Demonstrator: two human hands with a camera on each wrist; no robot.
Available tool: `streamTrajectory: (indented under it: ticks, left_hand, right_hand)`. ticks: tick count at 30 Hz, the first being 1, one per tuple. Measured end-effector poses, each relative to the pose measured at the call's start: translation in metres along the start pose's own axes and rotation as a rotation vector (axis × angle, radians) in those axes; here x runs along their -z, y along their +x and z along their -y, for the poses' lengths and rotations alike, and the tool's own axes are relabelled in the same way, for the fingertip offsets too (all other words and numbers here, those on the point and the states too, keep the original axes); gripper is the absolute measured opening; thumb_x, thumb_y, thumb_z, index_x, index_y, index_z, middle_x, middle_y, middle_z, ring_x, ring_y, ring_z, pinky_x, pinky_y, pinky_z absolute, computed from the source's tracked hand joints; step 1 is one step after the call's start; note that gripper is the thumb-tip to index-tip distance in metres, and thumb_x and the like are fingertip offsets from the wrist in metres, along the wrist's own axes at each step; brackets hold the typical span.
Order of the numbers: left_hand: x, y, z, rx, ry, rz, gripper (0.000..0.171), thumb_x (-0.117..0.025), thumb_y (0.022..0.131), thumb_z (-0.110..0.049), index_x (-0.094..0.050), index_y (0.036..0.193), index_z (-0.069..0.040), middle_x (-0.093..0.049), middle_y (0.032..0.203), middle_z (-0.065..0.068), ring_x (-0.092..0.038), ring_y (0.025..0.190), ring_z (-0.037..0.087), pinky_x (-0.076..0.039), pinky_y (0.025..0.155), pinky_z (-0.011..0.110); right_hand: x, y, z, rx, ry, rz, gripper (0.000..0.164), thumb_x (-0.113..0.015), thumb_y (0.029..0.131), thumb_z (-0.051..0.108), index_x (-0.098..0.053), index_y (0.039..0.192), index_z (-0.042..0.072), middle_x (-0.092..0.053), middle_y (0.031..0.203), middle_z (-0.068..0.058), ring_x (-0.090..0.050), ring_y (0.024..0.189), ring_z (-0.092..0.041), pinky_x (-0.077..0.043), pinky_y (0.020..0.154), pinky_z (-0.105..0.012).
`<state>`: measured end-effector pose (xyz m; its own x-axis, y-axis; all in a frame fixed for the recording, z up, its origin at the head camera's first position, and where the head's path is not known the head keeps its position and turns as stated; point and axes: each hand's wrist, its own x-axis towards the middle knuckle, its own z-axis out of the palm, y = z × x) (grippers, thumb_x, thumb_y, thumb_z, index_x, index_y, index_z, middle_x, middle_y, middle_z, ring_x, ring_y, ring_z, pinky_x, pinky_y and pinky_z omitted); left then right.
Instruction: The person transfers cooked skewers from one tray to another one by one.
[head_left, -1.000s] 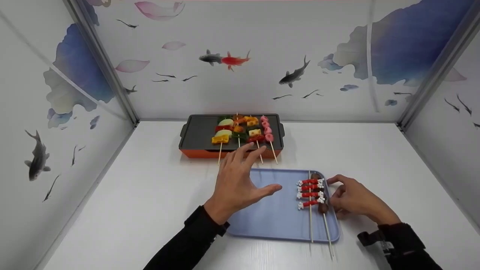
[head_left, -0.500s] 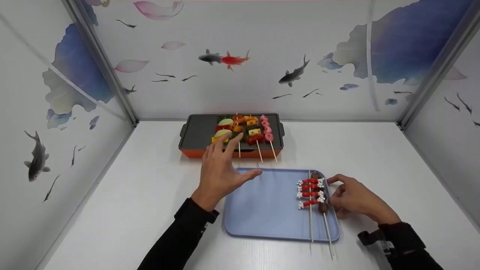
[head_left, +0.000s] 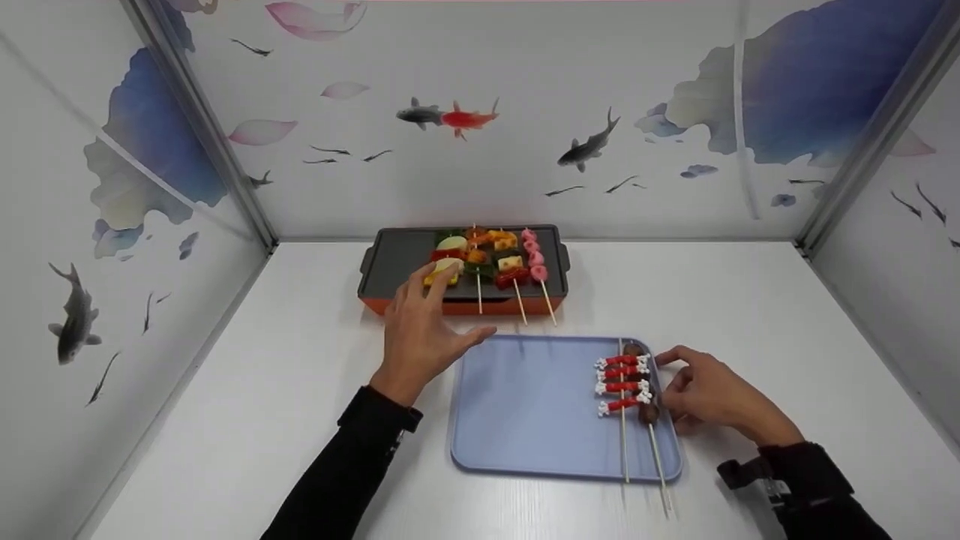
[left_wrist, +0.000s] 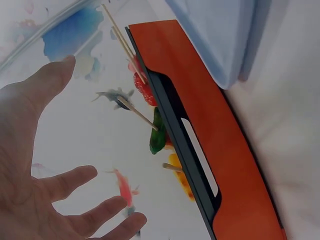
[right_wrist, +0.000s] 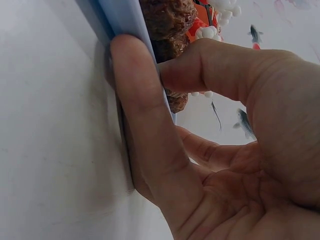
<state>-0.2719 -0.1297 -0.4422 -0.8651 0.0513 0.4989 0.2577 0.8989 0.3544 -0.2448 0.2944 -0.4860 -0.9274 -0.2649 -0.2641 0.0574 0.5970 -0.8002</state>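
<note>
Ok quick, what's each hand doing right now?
Left hand: open, fingers spread, over the grill pan, holding nothing.
Right hand: holds the blue tray edge.

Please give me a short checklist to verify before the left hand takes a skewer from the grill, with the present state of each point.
1. Left hand free and open: ok, fingers spread and holding nothing.
2. Left hand close to the leftmost vegetable skewer on the grill: ok, fingertips above its near end; contact cannot tell.
3. Skewer sticks reachable: ok, the sticks stand out past the grill's near edge.
4. Free place on the blue tray: ok, its left part is bare; two skewers lie at its right side.
5. Tray held steady: ok, the right hand grips its right edge.
6. Whether the grill is hot: cannot tell.
</note>
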Motion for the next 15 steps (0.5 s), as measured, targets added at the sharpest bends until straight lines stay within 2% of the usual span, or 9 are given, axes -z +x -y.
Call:
streamTrajectory:
  ticks: [8,15]
  left_hand:
    - [-0.006,0.007,0.018,0.051,0.035,0.022,0.104,-0.081,0.068,-0.074,-0.045,0.154,-0.027,-0.041,0.153,0.014,-0.046,0.134,0.037,-0.042,0.102,0.063]
    - [-0.016,0.009,0.027,0.083,0.031,0.026,0.099,-0.084,0.071,-0.067,-0.046,0.152,-0.024,-0.043,0.151,0.015,-0.049,0.129,0.035,-0.051,0.098,0.053]
  right_hand:
    - [0.002,-0.001,0.000,-0.017,0.015,0.000,0.062,-0.071,0.086,0.003,-0.045,0.142,0.004,-0.063,0.088,-0.015,-0.069,0.067,-0.030,-0.059,0.060,-0.041]
    - [0.001,0.000,0.000,-0.004,0.001,-0.003,0.063,-0.073,0.085,0.004,-0.045,0.142,0.003,-0.063,0.088,-0.015,-0.068,0.069,-0.028,-0.059,0.060,-0.041]
